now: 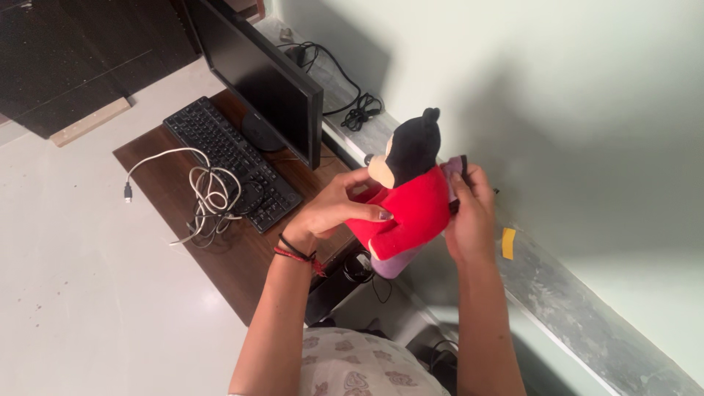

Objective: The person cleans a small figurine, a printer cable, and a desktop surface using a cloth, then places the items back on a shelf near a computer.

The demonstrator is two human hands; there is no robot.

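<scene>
Both hands clasp a soft plush toy (407, 198) in fuzzy red: left hand (334, 209) wrapped round its front, right hand (469, 216) at its back, right of the wooden bench (242, 257).

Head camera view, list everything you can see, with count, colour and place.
soft plush mouse toy: one, black head, red top, held between both hands
flat computer monitor: one, black, back of desk
computer keyboard: one, black, before the monitor
loose coiled cable: one, white, across the keyboard
wooden desk: one, dark brown
bundled cable: one, black, on the ledge
tape piece: one, yellow, on the ledge
left hand: grips the toy's front
right hand: grips its back
</scene>
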